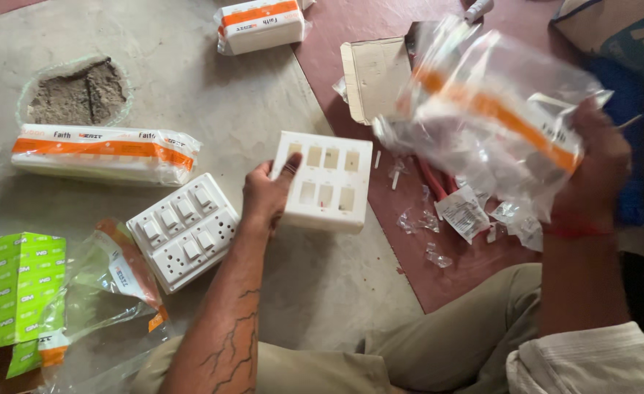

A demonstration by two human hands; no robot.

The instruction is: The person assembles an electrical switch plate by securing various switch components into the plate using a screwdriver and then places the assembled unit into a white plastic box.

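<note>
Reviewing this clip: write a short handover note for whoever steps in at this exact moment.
Left hand: grips the left edge of the white cover plate, which has empty slots and lies on the floor.
Right hand: holds up the empty clear plastic bag.
Done: plate is out of its bag.
Nearby: assembled switch board, sealed packs.
Left: plate slots are unfilled; sealed packs unopened.

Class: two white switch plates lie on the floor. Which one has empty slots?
The white plate gripped by the left hand: its rectangular slots are open, while the other plate is filled with switches and sockets.
</note>
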